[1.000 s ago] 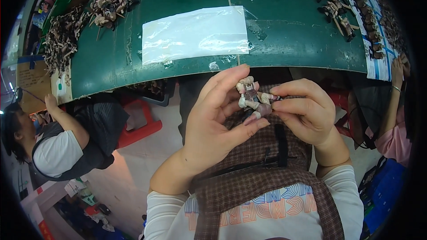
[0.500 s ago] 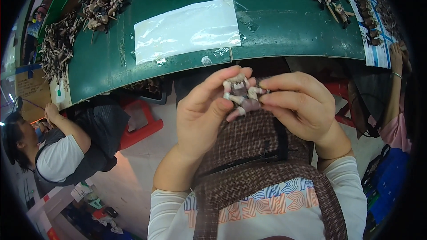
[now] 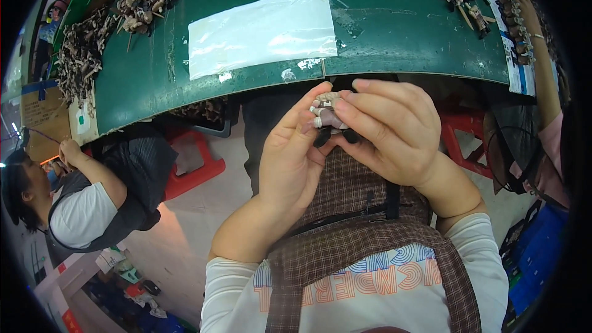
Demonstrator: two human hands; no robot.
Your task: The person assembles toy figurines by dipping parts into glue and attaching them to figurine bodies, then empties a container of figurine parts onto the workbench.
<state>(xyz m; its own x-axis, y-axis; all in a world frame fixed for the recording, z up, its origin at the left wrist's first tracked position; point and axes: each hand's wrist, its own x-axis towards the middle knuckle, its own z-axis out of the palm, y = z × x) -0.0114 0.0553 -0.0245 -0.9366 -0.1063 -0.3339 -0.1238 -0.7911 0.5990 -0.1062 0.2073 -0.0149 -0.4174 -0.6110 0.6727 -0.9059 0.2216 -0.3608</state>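
Observation:
My left hand [image 3: 293,154] and my right hand [image 3: 388,129] meet in front of my chest, just below the edge of the green table [image 3: 394,37]. Between the fingertips of both hands sits a small pale toy figure [image 3: 327,114] with dark lower parts. Both hands grip it, left thumb and fingers on its left side, right fingers wrapped over its top and right side. Much of the figure is hidden by my fingers.
A clear plastic bag [image 3: 262,31] lies flat on the table. Piles of small brown figure parts [image 3: 105,31] cover the table's left, more parts [image 3: 487,0] lie at the right. A seated person [image 3: 80,197] is at my left beside a red stool [image 3: 191,160]; another person's arm [image 3: 546,55] reaches along the right edge.
Both hands with the figure have drifted slightly upward, closer to the table edge. My right fingers have closed further over the figure.

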